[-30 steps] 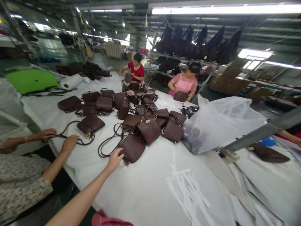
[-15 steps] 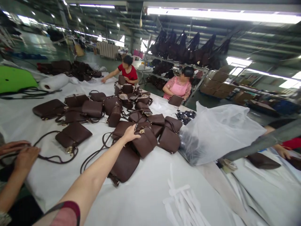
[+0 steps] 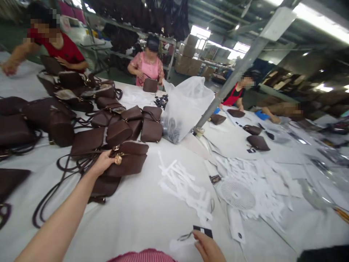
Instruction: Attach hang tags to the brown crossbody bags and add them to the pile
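My left hand (image 3: 105, 162) reaches across from the lower left, fingers closed on a dark brown handbag (image 3: 131, 163) at its gold clasp (image 3: 118, 159). This handbag is tilted above other brown bags, and its far side hides part of them. Long straps (image 3: 51, 189) loop to the left of my forearm. Low in the view, my right hand (image 3: 208, 247) has its fingers apart, fingertips at the edge of a black tag (image 3: 203, 230) with a white mark. A thin dark cord (image 3: 185, 236) lies beside that tag.
More brown bags (image 3: 16, 129) are heaped at left. A translucent plastic bag (image 3: 188, 105) stands beside a slanted metal post (image 3: 231, 72). White strips (image 3: 185, 185) and a white fan (image 3: 237, 194) lie at right. Co-workers (image 3: 148, 65) work across the table.
The view has swung right. My left hand has drawn the handbag nearer and tilted it. My right hand and the black tag have come into view at the bottom.
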Tool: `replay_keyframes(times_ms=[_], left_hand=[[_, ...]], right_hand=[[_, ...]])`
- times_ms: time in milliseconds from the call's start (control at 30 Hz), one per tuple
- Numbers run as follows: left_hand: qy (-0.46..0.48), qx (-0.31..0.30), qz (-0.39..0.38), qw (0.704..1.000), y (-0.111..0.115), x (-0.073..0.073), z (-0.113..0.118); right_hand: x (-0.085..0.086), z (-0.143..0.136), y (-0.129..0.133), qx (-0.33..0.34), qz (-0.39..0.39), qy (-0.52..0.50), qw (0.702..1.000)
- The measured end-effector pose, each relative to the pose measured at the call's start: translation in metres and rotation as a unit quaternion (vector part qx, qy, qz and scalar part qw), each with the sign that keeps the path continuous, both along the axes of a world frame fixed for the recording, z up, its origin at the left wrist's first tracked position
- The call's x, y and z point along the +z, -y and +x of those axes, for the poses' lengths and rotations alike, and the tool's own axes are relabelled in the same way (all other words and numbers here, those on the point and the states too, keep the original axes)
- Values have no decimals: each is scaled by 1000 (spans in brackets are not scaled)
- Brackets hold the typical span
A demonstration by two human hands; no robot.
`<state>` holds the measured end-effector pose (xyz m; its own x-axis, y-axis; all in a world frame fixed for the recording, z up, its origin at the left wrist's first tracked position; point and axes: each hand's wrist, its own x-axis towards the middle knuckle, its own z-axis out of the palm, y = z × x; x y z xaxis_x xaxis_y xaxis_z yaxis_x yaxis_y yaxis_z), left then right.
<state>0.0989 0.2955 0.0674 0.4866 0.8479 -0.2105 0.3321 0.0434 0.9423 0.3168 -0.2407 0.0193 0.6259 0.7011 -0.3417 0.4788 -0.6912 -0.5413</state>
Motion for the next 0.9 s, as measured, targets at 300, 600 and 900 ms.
replay_keyframes(times_ms=[300, 600, 900], left_hand=[[10, -207, -52, 977, 202, -38, -7], [-40, -191, 75, 978, 236, -61, -20], [-143, -125, 93, 977, 230, -90, -49]], right_hand=[[3, -4, -104, 12, 204, -256, 945], [-33, 3, -116, 15, 237, -186, 954], [-43, -6, -85, -19, 204, -147, 968]])
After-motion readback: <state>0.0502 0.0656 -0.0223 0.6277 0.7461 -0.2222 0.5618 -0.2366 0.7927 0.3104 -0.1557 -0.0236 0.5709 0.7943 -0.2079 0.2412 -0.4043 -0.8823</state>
